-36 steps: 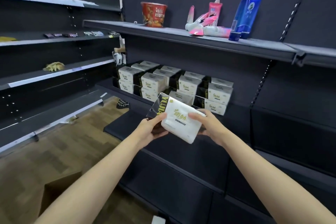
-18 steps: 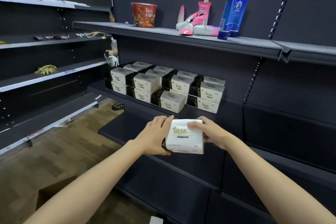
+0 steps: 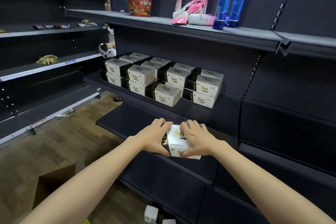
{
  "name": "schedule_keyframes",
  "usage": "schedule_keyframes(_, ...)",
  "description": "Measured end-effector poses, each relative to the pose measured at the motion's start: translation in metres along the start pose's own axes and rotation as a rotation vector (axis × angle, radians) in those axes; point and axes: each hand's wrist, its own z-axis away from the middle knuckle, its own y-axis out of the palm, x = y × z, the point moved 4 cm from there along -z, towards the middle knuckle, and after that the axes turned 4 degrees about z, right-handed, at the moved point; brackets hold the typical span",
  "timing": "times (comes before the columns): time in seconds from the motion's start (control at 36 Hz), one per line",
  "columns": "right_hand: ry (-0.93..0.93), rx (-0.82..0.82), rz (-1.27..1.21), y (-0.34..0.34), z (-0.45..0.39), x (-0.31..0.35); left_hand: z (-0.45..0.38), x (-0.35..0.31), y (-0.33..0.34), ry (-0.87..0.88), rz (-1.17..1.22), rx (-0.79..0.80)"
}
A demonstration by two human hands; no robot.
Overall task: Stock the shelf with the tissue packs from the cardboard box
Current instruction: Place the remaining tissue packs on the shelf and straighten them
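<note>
Both hands out front, and between them sits a white plastic-wrapped tissue pack with a black end panel [image 3: 177,142], held in front of the dark lower shelf [image 3: 127,123]. The left hand [image 3: 154,137] wraps its fingers [image 3: 160,122] over the pack's top and black end, thumb tucked beneath. The right hand [image 3: 197,139] mirrors it on the other side, fingers [image 3: 189,126] curled across the printed face, thumb at the bottom corner. So both hands grip the same pack.

Up above, on the dark middle shelf [image 3: 227,102], the stocked white-and-black tissue packs [image 3: 163,80] stand in rows, stacked two high, with one single pack at the front. On the grey top shelf [image 3: 181,27]: a red instant-noodle cup [image 3: 139,2], pink tubes [image 3: 192,11] lying and leaning, and two tall blue tubes [image 3: 230,2] upright beside them. Lower left, on the wooden floor, the brown cardboard box [image 3: 54,189] shows behind the left forearm.
</note>
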Motion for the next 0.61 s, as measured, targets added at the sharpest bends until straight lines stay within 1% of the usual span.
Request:
schedule_keyframes(0.14, 0.126, -0.016, -0.001, 0.003, -0.017, -0.025, -0.012, 0.016, -0.011, -0.037, -0.010, -0.028)
schedule_keyframes(0.22, 0.262, -0.019, -0.088, -0.004, -0.031, -0.049, -0.022, 0.034, -0.019, -0.054, -0.037, -0.019)
schedule_keyframes(0.31, 0.384, -0.081, -0.190, -0.013, -0.048, -0.069, -0.035, 0.049, -0.027, -0.034, -0.118, -0.010)
schedule_keyframes(0.36, 0.438, -0.111, -0.180, -0.016, -0.060, -0.079, -0.044, 0.058, -0.033, -0.015, -0.158, -0.003)
schedule_keyframes(0.42, 0.468, -0.091, -0.127, -0.014, -0.074, -0.087, -0.054, 0.066, -0.038, 0.005, -0.178, 0.005)
schedule_keyframes(0.53, 0.506, 0.035, -0.060, -0.003, -0.094, -0.096, -0.071, 0.078, -0.046, 0.030, -0.162, -0.007)
schedule_keyframes(0.61, 0.544, 0.014, -0.030, -0.001, -0.106, -0.096, -0.079, 0.084, -0.048, 0.053, -0.142, -0.007)
